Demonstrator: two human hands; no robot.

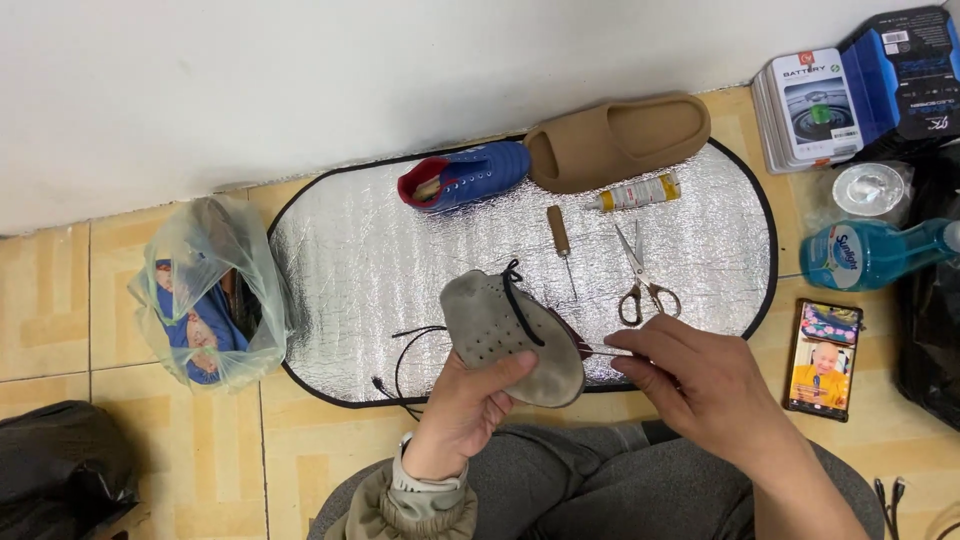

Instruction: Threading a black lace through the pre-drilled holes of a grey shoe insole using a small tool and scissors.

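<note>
My left hand (465, 410) grips a grey perforated shoe (505, 335) from below, holding it up over the near edge of a silver foil mat (350, 260). A black lace (520, 300) runs across the shoe and trails down to the mat. My right hand (700, 385) pinches a thin needle-like tool (598, 350) at the shoe's right side. On the mat beyond lie scissors (640, 280), a wooden-handled awl (560, 240) and a glue tube (635, 193).
A blue shoe (465, 178) and a tan slipper (615, 140) sit at the mat's far edge by the wall. A plastic bag (210, 295) lies left. At right are a phone (825, 358), a blue spray bottle (870, 252) and boxes (850, 95).
</note>
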